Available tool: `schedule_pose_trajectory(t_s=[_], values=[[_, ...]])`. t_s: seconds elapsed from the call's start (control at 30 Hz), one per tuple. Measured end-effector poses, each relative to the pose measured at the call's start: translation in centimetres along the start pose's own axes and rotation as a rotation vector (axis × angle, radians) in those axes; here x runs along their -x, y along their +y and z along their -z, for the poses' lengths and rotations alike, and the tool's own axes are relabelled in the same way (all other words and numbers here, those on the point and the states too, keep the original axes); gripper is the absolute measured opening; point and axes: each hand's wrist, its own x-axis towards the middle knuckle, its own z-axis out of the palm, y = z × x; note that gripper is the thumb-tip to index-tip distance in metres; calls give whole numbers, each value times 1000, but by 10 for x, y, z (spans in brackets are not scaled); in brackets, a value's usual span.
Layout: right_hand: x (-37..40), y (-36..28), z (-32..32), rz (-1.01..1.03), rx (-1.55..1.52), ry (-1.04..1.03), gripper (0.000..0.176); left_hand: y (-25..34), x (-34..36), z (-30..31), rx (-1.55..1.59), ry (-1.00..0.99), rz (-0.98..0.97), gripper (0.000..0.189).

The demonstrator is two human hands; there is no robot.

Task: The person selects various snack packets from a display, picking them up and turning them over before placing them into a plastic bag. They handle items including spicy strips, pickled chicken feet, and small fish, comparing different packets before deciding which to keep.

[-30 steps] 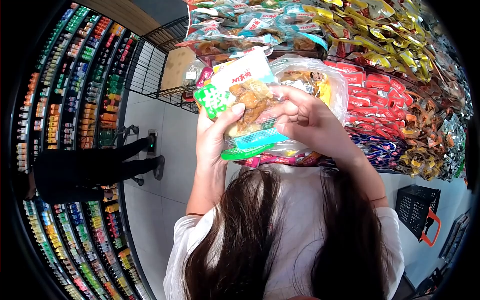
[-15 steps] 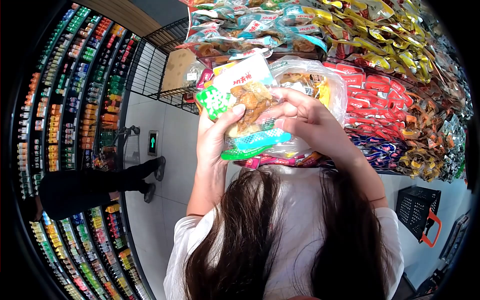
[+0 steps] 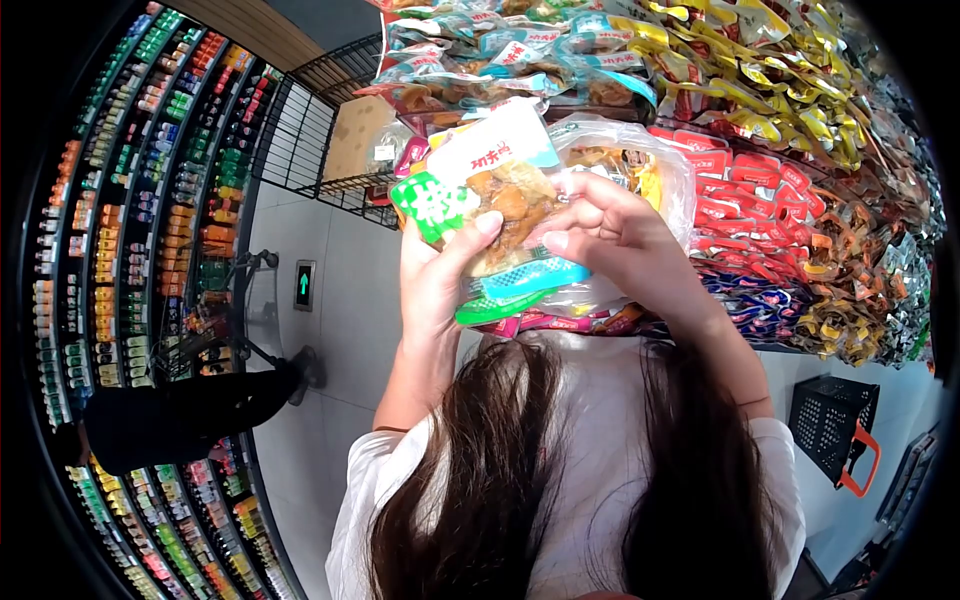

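In front of my chest, my left hand (image 3: 432, 275) grips a clear-fronted packet of browned meat (image 3: 515, 195), thumb on its face. The packet has a white and blue top with red lettering and a blue strip at the bottom. Green packaging (image 3: 440, 203) shows at its left and under its lower edge, apparently a second packet behind it. My right hand (image 3: 635, 245) has curled fingers pinching the meat packet's right side. Behind that hand sits a clear plastic bag (image 3: 680, 185) with yellow packaging inside. The backs of the held packets are hidden.
Blue and white meat packets (image 3: 520, 50), yellow packets (image 3: 740, 75) and red packets (image 3: 750, 170) fill the display ahead. A black wire basket (image 3: 295, 135) is at its left. Drink shelves (image 3: 150, 190), a person (image 3: 150, 420) and a shopping cart (image 3: 225, 310) are farther left; a black basket (image 3: 832, 420) is at right.
The held packets have shifted slightly right and tilted, their lower edge moving right. My right fingers have closed in a little. The person by the shelves has moved toward the bottom of the view, with more of the cart showing.
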Motion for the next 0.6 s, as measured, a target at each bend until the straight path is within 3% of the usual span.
schedule_pose_trajectory(t_s=[0.2,0.27,0.3,0.33,0.4,0.43,0.6], values=[[0,-1,-2,52,-22,46,42,-8,3,-1,97,24,64,40],[2,-4,-6,174,-100,198,38,-8,2,-1,140,70,70,35],[8,-14,-6,205,119,303,35,-7,2,-1,140,73,67,35],[9,-20,-3,206,119,298,35,-7,2,0,152,68,49,35],[10,-26,1,635,816,377,35,-5,2,-1,175,56,11,35],[8,-20,-2,756,938,387,39,-5,2,-4,174,58,8,35],[0,-4,-32,801,1113,232,48,-9,4,-4,394,76,18,40]])
